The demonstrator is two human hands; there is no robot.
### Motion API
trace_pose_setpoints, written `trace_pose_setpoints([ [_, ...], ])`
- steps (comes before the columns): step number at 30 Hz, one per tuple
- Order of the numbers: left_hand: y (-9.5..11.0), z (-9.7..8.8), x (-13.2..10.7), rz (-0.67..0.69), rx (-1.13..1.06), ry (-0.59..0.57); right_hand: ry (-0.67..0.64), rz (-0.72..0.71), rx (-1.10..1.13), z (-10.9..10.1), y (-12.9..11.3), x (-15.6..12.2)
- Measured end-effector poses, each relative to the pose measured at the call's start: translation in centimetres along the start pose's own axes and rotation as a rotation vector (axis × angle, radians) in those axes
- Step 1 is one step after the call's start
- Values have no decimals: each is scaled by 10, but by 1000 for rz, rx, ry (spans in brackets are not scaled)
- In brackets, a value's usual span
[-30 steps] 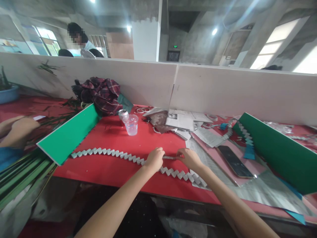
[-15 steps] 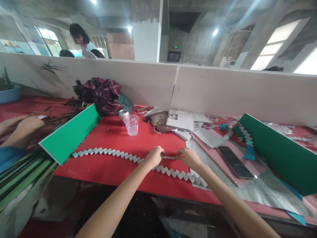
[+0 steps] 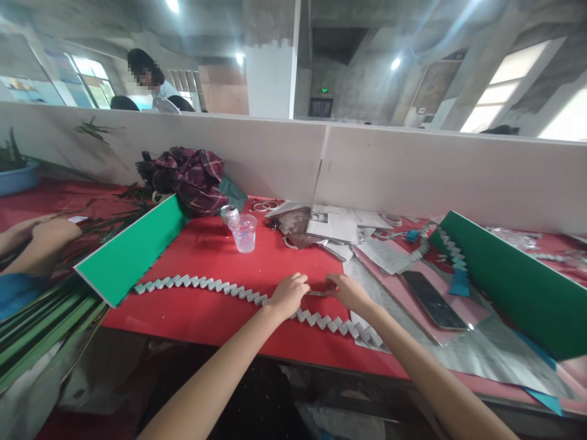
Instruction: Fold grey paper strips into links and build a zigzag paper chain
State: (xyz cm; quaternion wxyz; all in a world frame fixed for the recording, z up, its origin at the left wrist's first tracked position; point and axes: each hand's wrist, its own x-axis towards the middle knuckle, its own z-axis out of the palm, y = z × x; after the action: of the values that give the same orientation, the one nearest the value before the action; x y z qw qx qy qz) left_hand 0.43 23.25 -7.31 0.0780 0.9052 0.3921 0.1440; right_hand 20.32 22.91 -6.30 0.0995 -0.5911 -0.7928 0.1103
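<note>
Between my two hands stretches a narrow strip of printed paper (image 3: pixel 316 293), just above the red tabletop. My left hand (image 3: pixel 290 294) pinches its left end, fingers curled. At the strip's right end, my right hand (image 3: pixel 345 289) grips with thumb and fingertips. A long zigzag chain of folded paper (image 3: pixel 202 282) lies across the table in front of me. Its middle passes behind and under my left hand, so that part is hidden. The chain's right end rests near a newspaper sheet under my right forearm.
A clear plastic cup (image 3: pixel 245 233) and a can (image 3: pixel 229 218) stand beyond the chain. Right of me lie a phone (image 3: pixel 433 299) and newspapers (image 3: pixel 332 225). Green dividers (image 3: pixel 131 250) bound both sides. At far left, another person's hands (image 3: pixel 50 235) are near long green leaves.
My left hand has slid slightly right along the strip, closer to my right hand. Less of the strip shows between them. My right hand has barely moved.
</note>
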Motion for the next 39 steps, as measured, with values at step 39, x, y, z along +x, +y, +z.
trace_pose_setpoints([
  [39,-14,-18,-46,-319,134,-12,-24,-135,-288,6,-28,-19],
])
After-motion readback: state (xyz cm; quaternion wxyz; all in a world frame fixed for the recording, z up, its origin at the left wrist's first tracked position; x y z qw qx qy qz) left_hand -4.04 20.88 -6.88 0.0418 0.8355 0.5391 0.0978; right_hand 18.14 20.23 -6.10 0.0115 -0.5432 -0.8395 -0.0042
